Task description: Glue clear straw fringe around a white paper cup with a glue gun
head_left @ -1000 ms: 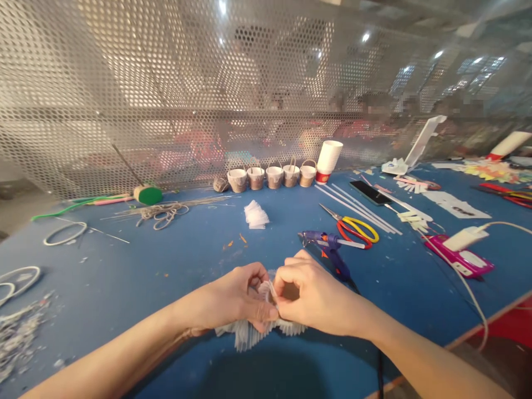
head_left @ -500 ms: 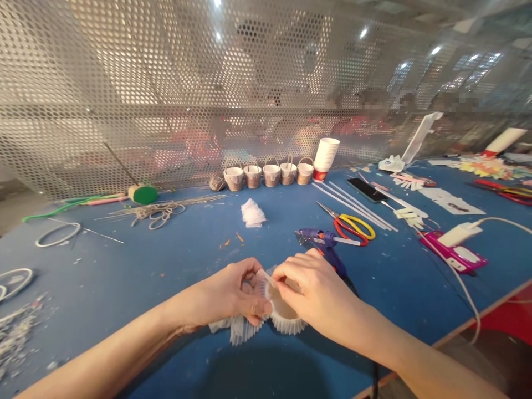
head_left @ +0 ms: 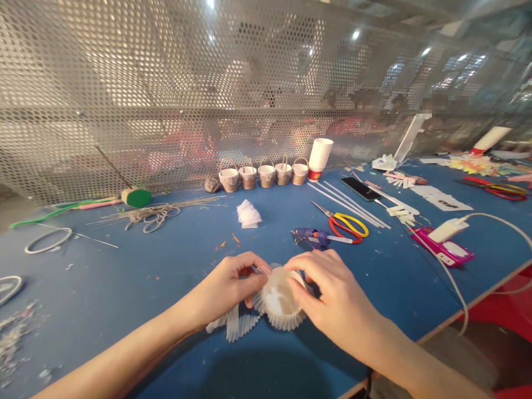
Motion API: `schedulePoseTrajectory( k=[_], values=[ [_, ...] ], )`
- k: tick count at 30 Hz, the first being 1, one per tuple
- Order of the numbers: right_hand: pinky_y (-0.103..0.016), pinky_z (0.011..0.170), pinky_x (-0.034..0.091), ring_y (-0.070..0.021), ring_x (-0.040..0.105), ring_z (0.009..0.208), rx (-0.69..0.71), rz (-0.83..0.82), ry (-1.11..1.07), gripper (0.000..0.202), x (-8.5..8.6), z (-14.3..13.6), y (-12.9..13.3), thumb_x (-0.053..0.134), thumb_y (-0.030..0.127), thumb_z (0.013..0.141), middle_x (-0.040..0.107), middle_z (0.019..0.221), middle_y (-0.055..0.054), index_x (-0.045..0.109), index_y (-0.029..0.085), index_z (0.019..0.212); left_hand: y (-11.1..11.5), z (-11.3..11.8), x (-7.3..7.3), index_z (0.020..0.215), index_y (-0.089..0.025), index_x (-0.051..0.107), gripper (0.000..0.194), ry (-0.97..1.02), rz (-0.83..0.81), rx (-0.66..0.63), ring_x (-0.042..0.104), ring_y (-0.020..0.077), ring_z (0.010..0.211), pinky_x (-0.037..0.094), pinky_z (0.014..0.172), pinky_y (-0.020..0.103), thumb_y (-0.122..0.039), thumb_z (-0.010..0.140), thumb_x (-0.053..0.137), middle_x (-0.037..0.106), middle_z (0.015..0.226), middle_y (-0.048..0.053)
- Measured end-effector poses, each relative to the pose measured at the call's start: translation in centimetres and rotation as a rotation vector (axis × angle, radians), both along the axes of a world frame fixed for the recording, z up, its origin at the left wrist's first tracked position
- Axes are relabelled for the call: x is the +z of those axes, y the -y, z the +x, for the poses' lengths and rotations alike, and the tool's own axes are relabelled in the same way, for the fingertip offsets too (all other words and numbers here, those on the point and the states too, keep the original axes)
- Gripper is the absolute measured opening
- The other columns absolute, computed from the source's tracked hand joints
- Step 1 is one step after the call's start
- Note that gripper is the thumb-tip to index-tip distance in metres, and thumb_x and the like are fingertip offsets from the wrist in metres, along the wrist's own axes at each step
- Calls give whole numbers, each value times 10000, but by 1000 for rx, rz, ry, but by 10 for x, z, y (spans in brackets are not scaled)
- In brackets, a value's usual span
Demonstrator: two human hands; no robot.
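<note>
A small white paper cup, its open mouth facing up, stands in front of me with a pleated white frill around its outside. At the cup's left rim, my left hand is closed in a pinch on the pleated strip. My right hand grips the opposite rim, thumb inside and fingers outside. A loose length of the pleated strip trails on the table below my left hand. Just beyond my right hand lies a blue hot glue gun, its handle mostly hidden.
Red-and-yellow scissors lie behind the glue gun. Small twine-handled baskets and stacked paper cups line the perforated screen. A white pleated piece, twine, a phone and a pink power strip also lie on the table.
My right fingers have shifted from the strip to the cup's right rim, thumb now inside. My left hand has moved slightly against the rim, and more of the cup's opening shows.
</note>
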State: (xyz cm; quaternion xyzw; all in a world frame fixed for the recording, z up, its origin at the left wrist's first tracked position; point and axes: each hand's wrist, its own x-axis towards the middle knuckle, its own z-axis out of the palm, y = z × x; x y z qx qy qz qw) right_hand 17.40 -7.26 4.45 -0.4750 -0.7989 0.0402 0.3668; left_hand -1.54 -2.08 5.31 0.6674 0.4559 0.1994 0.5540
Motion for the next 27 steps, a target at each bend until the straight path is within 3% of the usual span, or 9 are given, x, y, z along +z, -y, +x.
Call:
schedulePoseTrajectory(
  k=[4, 7, 9, 14, 22, 27],
  values=[
    [-258, 619, 448, -137, 571, 610, -167, 38, -97, 118, -6, 37, 5, 465, 166, 867, 652, 752, -22, 573, 207, 846, -3, -2, -5, 847, -159, 615, 238, -30, 42, -21, 484, 110, 556, 409, 542, 239, -373, 750, 576, 549, 652, -22],
    [-266, 562, 457, -152, 573, 561, -356, -60, -42, 99, -17, 67, -3, 502, 268, 833, 611, 643, -8, 567, 219, 776, -5, -3, -9, 868, -172, 630, 198, -80, 151, -32, 497, 121, 620, 414, 570, 239, -324, 759, 561, 583, 744, 1],
    [-290, 593, 482, -184, 614, 648, -422, -175, -11, 148, -24, 78, -12, 547, 341, 799, 646, 729, -39, 591, 205, 839, -5, -4, -10, 842, -183, 640, 159, -93, 255, -35, 517, 126, 665, 421, 597, 236, -283, 759, 549, 599, 818, 11],
    [-339, 740, 496, -237, 643, 892, -331, -438, 5, 312, -30, 71, -40, 547, 381, 820, 678, 978, -87, 612, 188, 1057, -1, -3, -8, 768, -193, 627, 120, -85, 399, -68, 554, 129, 719, 441, 640, 222, -207, 772, 507, 614, 836, 15],
    [-312, 698, 485, -247, 660, 790, -349, -505, -31, 194, -46, 55, -67, 535, 292, 802, 693, 788, -82, 654, 149, 858, 3, -6, -9, 743, -185, 615, 131, -28, 421, -110, 571, 137, 772, 458, 673, 222, -176, 809, 502, 621, 859, 35],
    [-295, 690, 522, -204, 668, 727, -283, -497, -125, 243, -34, 54, -51, 457, 293, 842, 700, 774, -57, 639, 146, 908, 2, -7, -10, 744, -179, 623, 108, -3, 381, -93, 586, 142, 767, 479, 685, 233, -196, 801, 533, 624, 848, 41]
  ],
)
